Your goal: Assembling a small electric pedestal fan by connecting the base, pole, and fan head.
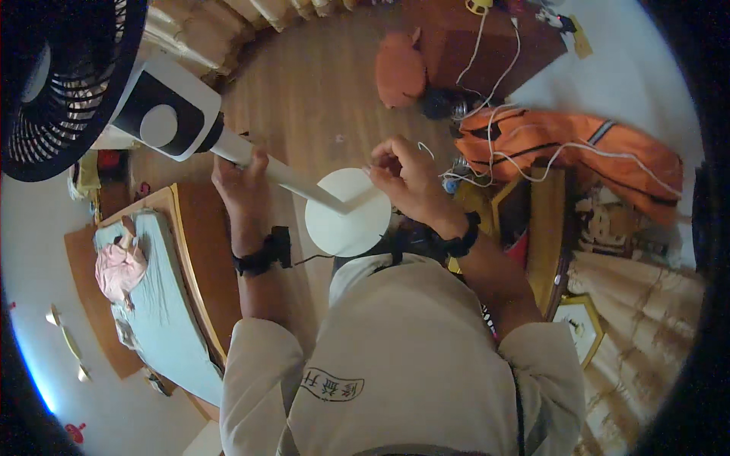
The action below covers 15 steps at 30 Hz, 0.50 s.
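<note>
A white and black standing fan (pixel 175 114) leans across my left side, its dark round grille (pixel 68 91) at the upper left. My left hand (pixel 239 178) is wrapped round the white pole (pixel 293 182), below the motor housing. The pole runs down to a round white base (pixel 348 228) in front of my waist. Just right of the base's upper edge hovers my right hand (pixel 411 182), its fingers curled together in a pinch. Whatever lies between those fingertips is too small to make out. Dark bands circle both my wrists.
To the left stands a wooden bed (pixel 171 296) with pale blue bedding and a pink cloth (pixel 120 266). On the right, an orange padded item (pixel 578 148) lies under a trailing white cable (pixel 525 178). A reddish-brown cabinet (pixel 487 53) and an orange cushion-like object (pixel 401 68) are farther off.
</note>
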Motion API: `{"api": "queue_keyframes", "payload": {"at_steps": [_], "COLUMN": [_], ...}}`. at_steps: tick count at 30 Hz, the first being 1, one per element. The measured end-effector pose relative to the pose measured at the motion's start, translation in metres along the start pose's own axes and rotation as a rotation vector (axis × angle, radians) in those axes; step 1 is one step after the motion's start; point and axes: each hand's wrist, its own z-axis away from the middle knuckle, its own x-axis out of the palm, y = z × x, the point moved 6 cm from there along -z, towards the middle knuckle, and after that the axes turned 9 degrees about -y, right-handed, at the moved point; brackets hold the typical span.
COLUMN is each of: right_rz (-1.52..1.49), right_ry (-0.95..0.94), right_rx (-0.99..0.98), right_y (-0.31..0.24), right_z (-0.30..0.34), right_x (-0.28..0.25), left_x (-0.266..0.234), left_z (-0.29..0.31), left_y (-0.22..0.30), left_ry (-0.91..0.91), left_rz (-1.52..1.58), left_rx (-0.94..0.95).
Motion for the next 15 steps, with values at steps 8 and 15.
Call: {"api": "queue_keyframes", "payload": {"at_steps": [8, 15], "right_rz": [0.046, 0.133], "right_ry": [-0.092, -0.131], "right_rx": [0.072, 0.104], "right_y": [0.022, 0.054], "right_z": [-0.041, -0.103], "right_x": [0.004, 0.006], "left_x": [-0.022, -0.026], "left_z": [-0.045, -0.114], "left_y": [-0.019, -0.069], "left_ry": [0.044, 0.133], "left_rz": [-0.105, -0.122], "left_rx": [-0.026, 0.033]}}
